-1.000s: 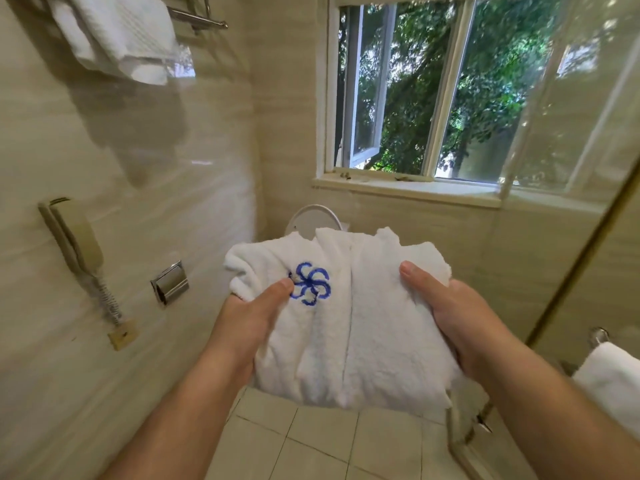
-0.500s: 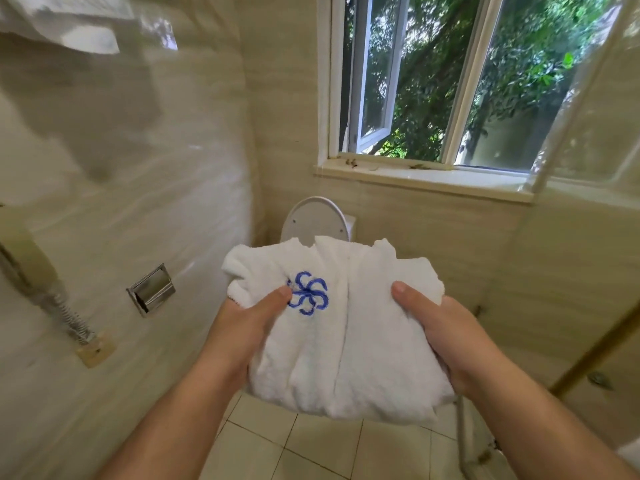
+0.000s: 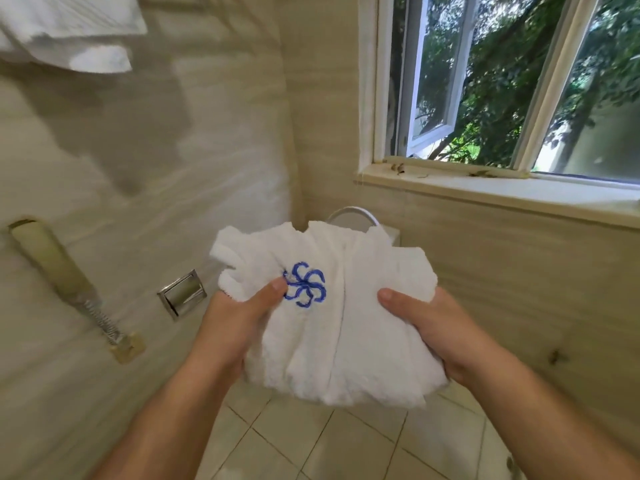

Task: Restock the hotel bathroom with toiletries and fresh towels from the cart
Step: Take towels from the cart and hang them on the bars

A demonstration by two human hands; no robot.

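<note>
A folded white towel (image 3: 363,327) with a blue pinwheel logo is held in front of me at chest height. My left hand (image 3: 235,320) grips its left edge, thumb on top beside the logo. My right hand (image 3: 436,327) grips the right edge, thumb lying across the top. The fingers of both hands are hidden beneath the cloth. Another white towel (image 3: 69,32) hangs at the upper left, high on the wall.
The toilet lid (image 3: 351,218) peeks out behind the towel in the corner. A beige wall phone (image 3: 59,268) and a chrome wall fitting (image 3: 183,294) are on the left wall. An open window (image 3: 485,84) with a sill is at right. Tiled floor (image 3: 311,445) lies below.
The view has swung left and closer to the corner; the glass shower panel and the towel at lower right have left the frame. Both hands keep the same hold on the towel.
</note>
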